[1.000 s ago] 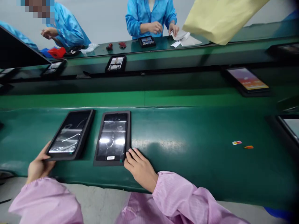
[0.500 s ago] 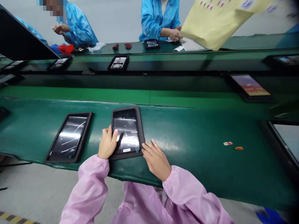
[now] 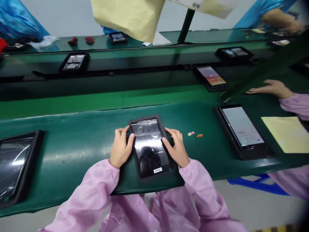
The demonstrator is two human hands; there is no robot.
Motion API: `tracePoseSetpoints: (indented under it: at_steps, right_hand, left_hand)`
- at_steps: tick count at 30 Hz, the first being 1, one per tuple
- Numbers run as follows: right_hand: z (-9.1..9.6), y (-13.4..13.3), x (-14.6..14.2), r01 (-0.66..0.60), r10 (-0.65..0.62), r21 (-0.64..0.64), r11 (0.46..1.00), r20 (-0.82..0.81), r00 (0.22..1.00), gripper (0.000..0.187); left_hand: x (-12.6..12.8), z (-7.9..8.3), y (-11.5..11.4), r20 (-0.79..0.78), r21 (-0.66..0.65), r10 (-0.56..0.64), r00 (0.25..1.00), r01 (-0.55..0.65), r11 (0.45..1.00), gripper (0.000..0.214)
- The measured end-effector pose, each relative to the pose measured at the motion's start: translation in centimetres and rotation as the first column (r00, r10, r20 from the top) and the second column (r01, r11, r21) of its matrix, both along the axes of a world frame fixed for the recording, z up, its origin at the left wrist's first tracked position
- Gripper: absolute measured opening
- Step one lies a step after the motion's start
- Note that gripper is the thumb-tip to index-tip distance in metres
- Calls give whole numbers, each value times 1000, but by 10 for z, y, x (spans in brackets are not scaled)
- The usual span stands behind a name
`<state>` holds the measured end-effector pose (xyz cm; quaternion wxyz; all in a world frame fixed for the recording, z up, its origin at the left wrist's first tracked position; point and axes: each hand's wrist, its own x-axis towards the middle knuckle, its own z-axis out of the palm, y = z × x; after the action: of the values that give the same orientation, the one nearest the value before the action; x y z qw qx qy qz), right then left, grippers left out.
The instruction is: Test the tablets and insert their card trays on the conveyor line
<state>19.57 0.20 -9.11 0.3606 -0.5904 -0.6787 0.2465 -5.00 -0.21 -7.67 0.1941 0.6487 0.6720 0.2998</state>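
A black tablet (image 3: 151, 146) in a dark foam frame lies on the green table in front of me, its glossy screen up. Light reflects across the screen, and a small white label sits near its lower edge. My left hand (image 3: 121, 146) grips the frame's left side, thumb on the rim. On the opposite side my right hand (image 3: 176, 146) holds the right edge, its thumb also on the rim. Just right of that hand lie two small coloured stickers (image 3: 191, 133). Another framed tablet (image 3: 14, 161) rests at the far left, partly cut off.
To the right lies a lit tablet (image 3: 242, 125) in a black frame, beside a yellow paper (image 3: 287, 133). A co-worker's hand (image 3: 272, 89) reaches in there. Behind the table, a lower line carries several devices (image 3: 74, 62). A green post (image 3: 270, 69) and hanging yellow sheet (image 3: 130, 16) block part of the view.
My view has swung to the right. The tablet has shifted right along the table, closer to the stickers. My right hand has moved up from its lower corner and now grips its side.
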Motion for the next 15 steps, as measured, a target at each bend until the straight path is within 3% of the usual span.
tracePoseSetpoints:
  at_steps: [4,7,10,13,15]
  right_hand:
    - [-2,9,-10,-29,28,-36,999,-31,999,47]
    - [-1,6,-11,-41,32,-78,996,-104,994,52]
    - [0,4,-7,-40,16,-106,994,-215,977,53]
    - [3,3,-3,-46,11,-92,995,-350,937,49]
    - [5,2,-2,-65,20,-83,994,-452,892,47]
  left_hand:
    - [11,3,26,62,-30,32,998,-30,999,52]
    - [12,5,38,257,-191,168,952,-120,974,51]
    - [14,4,47,422,-321,304,854,-172,931,49]
    - [25,4,53,552,-282,357,753,-234,930,43]
    - [35,5,56,702,-226,339,626,-256,940,38]
